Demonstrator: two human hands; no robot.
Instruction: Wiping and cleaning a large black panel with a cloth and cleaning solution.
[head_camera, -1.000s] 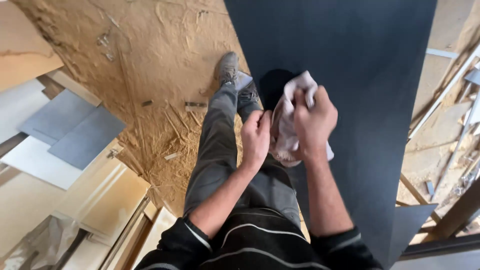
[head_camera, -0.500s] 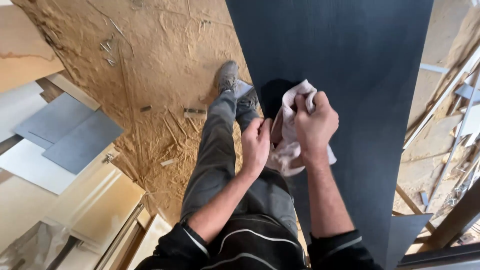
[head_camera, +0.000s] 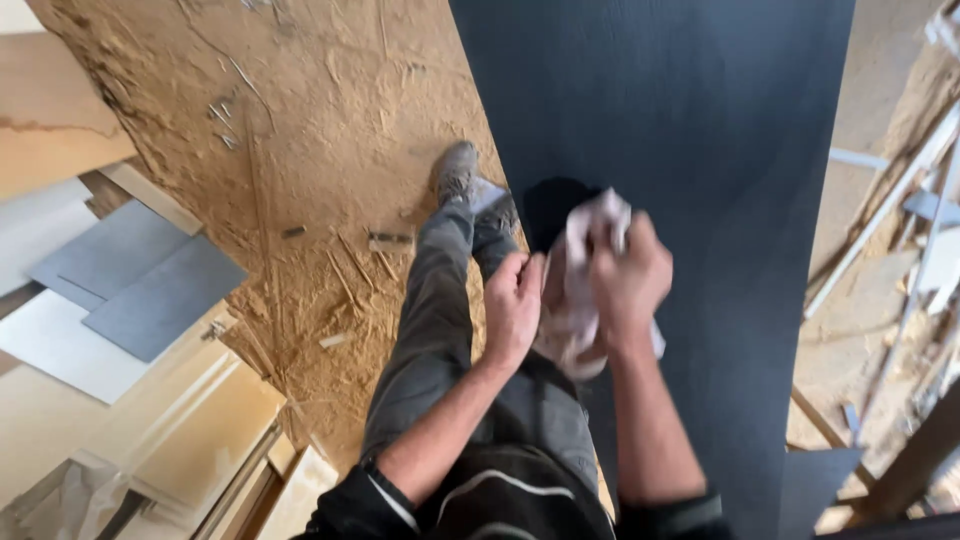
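We look down on both hands bunched around a pale crumpled cloth (head_camera: 580, 300), held in the air over the near edge of a large dark panel (head_camera: 680, 120); the right hand (head_camera: 628, 282) is curled tight about the rag's upper part, fingers pressed closed on it; the left hand (head_camera: 513, 310) grips its other side (fingers bent in, thumb hidden). Below, a grey shoe (head_camera: 456, 172) stands on the sawdust-strewn floor (head_camera: 320, 130); grey and pale board offcuts (head_camera: 150, 290) lie well to the left.

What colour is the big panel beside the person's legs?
Very dark, near-black charcoal panel, plain and matte, seen in the head view. Both hands hold a whitish rag.
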